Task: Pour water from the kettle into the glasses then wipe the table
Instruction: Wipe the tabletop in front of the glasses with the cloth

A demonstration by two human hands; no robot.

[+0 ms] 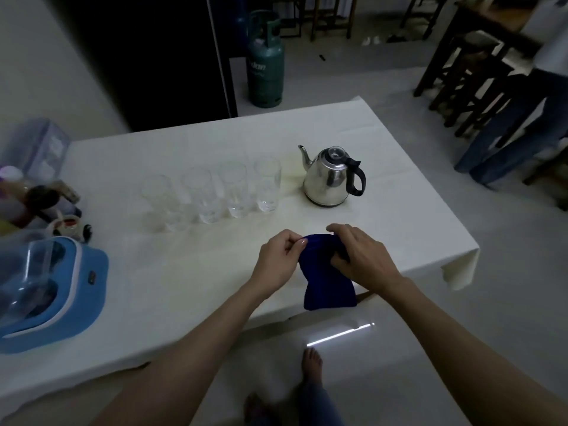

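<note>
A dark blue cloth (329,287) hangs bunched over the near edge of the white table (190,290). My left hand (278,258) pinches its upper left edge. My right hand (361,256) grips its top from the right. A steel kettle (330,178) with a black handle stands upright on the table behind my hands, spout to the left. Several clear tall glasses (236,189) stand in a row left of the kettle; how much water they hold is hard to tell.
A blue appliance with a clear lid (49,287) sits at the table's left edge, with jars and a mug (69,227) behind it. A green gas cylinder (266,61) stands beyond the table. Wooden stools (473,75) and a person's legs (516,130) are at right.
</note>
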